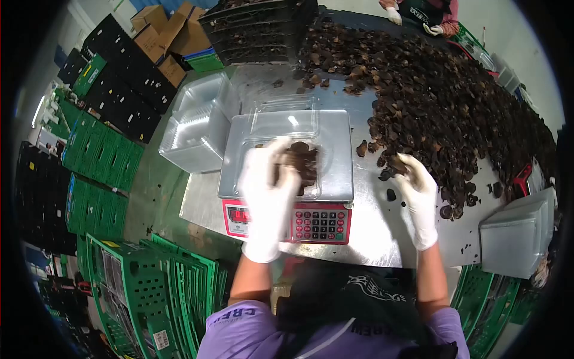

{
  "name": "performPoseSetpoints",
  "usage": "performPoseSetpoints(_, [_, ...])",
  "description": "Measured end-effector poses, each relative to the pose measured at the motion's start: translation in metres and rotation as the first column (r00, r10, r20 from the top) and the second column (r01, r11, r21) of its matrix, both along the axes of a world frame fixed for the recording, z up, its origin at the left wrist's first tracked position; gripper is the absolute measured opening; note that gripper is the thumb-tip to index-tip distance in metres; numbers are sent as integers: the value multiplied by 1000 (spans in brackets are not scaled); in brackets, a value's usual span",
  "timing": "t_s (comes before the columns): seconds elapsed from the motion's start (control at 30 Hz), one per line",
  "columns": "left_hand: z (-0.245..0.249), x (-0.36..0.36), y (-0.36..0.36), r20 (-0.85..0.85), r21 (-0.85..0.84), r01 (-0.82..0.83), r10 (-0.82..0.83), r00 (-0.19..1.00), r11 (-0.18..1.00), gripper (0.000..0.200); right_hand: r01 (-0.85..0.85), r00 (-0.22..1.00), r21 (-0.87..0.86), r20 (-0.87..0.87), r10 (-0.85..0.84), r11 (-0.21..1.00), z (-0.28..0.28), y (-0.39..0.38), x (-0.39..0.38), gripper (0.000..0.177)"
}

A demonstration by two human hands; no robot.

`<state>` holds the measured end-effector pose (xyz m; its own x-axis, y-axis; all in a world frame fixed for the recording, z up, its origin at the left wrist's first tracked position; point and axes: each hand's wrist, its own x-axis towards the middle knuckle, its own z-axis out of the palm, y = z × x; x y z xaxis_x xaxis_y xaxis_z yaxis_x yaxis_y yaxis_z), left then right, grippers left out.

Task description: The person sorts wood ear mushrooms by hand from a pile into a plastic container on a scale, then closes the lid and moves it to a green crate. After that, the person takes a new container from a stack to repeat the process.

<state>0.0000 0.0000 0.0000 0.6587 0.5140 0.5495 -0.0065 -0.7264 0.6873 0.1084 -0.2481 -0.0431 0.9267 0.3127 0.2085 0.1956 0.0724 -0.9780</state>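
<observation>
Both of my hands wear white gloves. My left hand, smeared by motion, is over the scale with its fingers curled around dark brown wood ear mushrooms. Beneath them, a clear plastic tray rests on the metal plate of the red scale. The scale's lit display is partly covered by my left wrist. To the right, my right hand is at the near edge of the wood ear mushroom pile. Its fingers are closed on a wood ear mushroom at the fingertips.
Stacked clear trays stand left of the scale, and more containers at the right table edge. Black crates are at the back. Green crates crowd the left. Across the table are another person's gloved hands.
</observation>
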Motion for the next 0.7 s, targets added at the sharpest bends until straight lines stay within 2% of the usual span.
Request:
performPoseSetpoints(0.03, [1,0,1,-8,2,11,-11,1000,1000,33,11,1000,2,-8,-11,1000,12,6,-6,41])
performPoseSetpoints(0.07, [-6,-1,24,4,-128,-8,8,1000,992,32,-14,996,-123,-88,3,992,28,19,-11,36])
performPoseSetpoints(0.1, [-16,9,34,60,-250,-15,30,998,968,30,-31,993,-59,115,37,998,27,36,1,34])
performPoseSetpoints(0.13, [-25,7,46,2,-201,-1,2,1000,980,30,-90,952,-130,280,123,987,25,52,6,36])
performPoseSetpoints(0.17, [-35,7,56,-50,-149,13,-21,999,989,29,-95,913,-238,366,180,967,26,68,8,35])
performPoseSetpoints(0.2, [-48,8,62,-56,-121,60,-67,996,991,29,-108,872,-328,421,248,938,38,83,5,34])
performPoseSetpoints(0.23, [-51,7,64,-189,-47,50,-58,980,998,38,-97,833,-445,453,318,890,28,99,7,33])
performPoseSetpoints(0.3, [-53,5,56,-147,-146,80,-102,984,986,49,-73,741,-567,519,425,821,16,114,0,33])
performPoseSetpoints(0.33, [-45,1,55,-200,-200,111,-152,968,973,62,-62,753,-607,492,437,792,16,115,-4,33])
performPoseSetpoints(0.37, [-44,-2,56,-198,-199,113,-153,968,973,62,-52,763,-647,466,448,761,18,115,-6,33])
performPoseSetpoints(0.4, [-46,-5,56,-68,-361,146,-182,981,921,65,-3,691,-579,588,420,815,14,106,-3,33])
performPoseSetpoints(0.43, [-47,-10,56,60,-506,191,-186,981,841,68,10,716,-559,583,384,829,24,100,-6,31])
performPoseSetpoints(0.47, [-44,-15,56,70,-560,203,-199,978,803,71,26,734,-555,575,361,831,25,95,-6,30])
performPoseSetpoints(0.57, [-52,-23,60,134,-541,221,-176,975,812,65,76,746,-539,588,311,839,25,81,-4,32])
performPoseSetpoints(0.7, [-45,-35,55,65,-538,177,-168,984,824,65,169,712,-526,650,266,834,7,60,-5,30])
